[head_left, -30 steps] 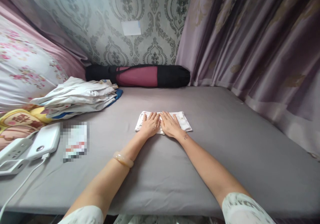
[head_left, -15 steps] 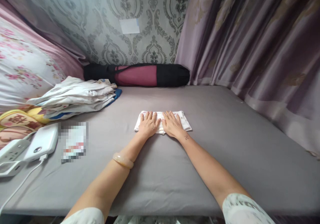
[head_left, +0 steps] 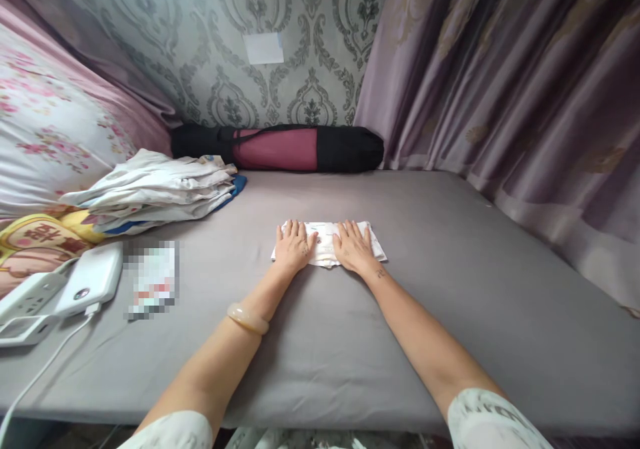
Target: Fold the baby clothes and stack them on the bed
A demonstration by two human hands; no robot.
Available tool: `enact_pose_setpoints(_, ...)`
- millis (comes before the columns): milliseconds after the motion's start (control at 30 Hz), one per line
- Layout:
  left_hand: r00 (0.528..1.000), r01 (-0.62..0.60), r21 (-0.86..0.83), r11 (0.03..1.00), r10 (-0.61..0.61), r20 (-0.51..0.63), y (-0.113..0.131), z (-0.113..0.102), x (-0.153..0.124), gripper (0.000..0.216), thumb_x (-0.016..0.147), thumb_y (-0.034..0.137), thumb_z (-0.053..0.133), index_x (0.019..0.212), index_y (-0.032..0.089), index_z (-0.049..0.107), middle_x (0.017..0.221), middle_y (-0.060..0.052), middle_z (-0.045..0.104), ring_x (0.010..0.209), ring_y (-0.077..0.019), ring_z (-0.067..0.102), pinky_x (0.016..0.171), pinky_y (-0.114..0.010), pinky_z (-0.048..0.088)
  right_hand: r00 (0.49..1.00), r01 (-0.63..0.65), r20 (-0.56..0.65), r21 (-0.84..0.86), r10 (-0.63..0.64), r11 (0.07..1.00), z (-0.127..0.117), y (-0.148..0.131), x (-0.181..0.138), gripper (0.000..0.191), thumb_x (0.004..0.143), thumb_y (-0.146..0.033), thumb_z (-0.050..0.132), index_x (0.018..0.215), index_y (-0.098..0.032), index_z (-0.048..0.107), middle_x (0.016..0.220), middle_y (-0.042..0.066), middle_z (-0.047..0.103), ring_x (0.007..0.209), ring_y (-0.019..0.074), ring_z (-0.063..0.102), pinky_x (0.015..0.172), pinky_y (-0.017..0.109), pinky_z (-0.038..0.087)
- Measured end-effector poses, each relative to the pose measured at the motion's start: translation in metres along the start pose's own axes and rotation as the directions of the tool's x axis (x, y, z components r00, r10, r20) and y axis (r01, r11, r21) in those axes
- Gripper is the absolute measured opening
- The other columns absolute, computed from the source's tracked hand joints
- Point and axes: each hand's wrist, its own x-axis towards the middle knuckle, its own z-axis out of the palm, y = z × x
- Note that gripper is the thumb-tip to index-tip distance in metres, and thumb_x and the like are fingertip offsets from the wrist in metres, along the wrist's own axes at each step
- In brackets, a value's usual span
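Observation:
A small folded white cloth (head_left: 326, 243) with a faint print lies flat on the grey bed sheet (head_left: 425, 289). My left hand (head_left: 293, 247) presses palm-down on its left half, fingers spread. Palm-down on the right half rests my right hand (head_left: 354, 247). A strip of the cloth shows between the two hands. A pale bangle (head_left: 247, 318) sits on my left wrist.
A stack of folded white clothes (head_left: 155, 189) lies at the left. A rolled mat in a black and maroon bag (head_left: 280, 149) rests against the patterned wall. A white power bank (head_left: 93, 281) and power strip (head_left: 25, 299) sit at the left edge. Mauve curtains (head_left: 525, 102) hang on the right.
My two hands have slid apart along the cloth, from touching at the middle towards its left and right ends. The cloth stays in place.

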Motion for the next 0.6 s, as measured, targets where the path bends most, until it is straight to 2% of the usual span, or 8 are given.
enact_pose_setpoints(167,1.000,0.007,-0.014,1.000,-0.007,-0.003,0.001,-0.004,-0.001,0.061,0.100,0.047,0.024,0.142,0.009,0.046,0.150,-0.019,0.043,0.143,-0.0316,0.031,0.117,-0.055,0.018,1.000,-0.005,0.020,0.010,0.005,1.000,-0.002,-0.001,0.000,0.058,0.101,-0.037,0.020,0.151,-0.011,0.033,0.158,0.014,0.029,0.147,0.0274,0.020,0.118,0.053,0.008)
enact_pose_setpoints(333,0.990,0.028,0.000,1.000,-0.028,-0.136,-0.004,-0.014,-0.003,0.059,0.100,0.044,0.022,0.142,0.010,0.047,0.152,-0.017,0.039,0.146,-0.0288,0.026,0.120,-0.052,0.010,0.993,-0.102,-0.066,-0.054,0.098,0.993,-0.006,0.008,0.003,0.061,0.101,-0.038,0.019,0.151,-0.005,0.030,0.160,0.016,0.023,0.148,0.0271,0.014,0.118,0.052,0.003)
enact_pose_setpoints(500,0.995,0.085,-0.028,0.996,-0.084,0.046,-0.010,-0.012,-0.002,0.060,0.099,0.045,0.024,0.145,0.009,0.043,0.154,-0.018,0.037,0.144,-0.0313,0.030,0.117,-0.055,0.017,0.982,-0.187,0.011,-0.072,0.188,0.980,-0.003,0.019,0.007,0.066,0.101,-0.040,0.018,0.150,0.001,0.028,0.159,0.018,0.022,0.148,0.0282,0.015,0.119,0.049,0.009)
enact_pose_setpoints(600,0.993,0.105,-0.064,0.992,-0.101,0.066,-0.011,-0.013,-0.002,0.057,0.099,0.044,0.026,0.143,0.012,0.044,0.154,-0.017,0.037,0.144,-0.0307,0.031,0.117,-0.055,0.019,0.981,-0.188,0.032,-0.070,0.191,0.980,-0.003,0.019,0.009,0.067,0.100,-0.042,0.017,0.151,0.000,0.027,0.160,0.018,0.019,0.148,0.0280,0.014,0.119,0.049,0.009)
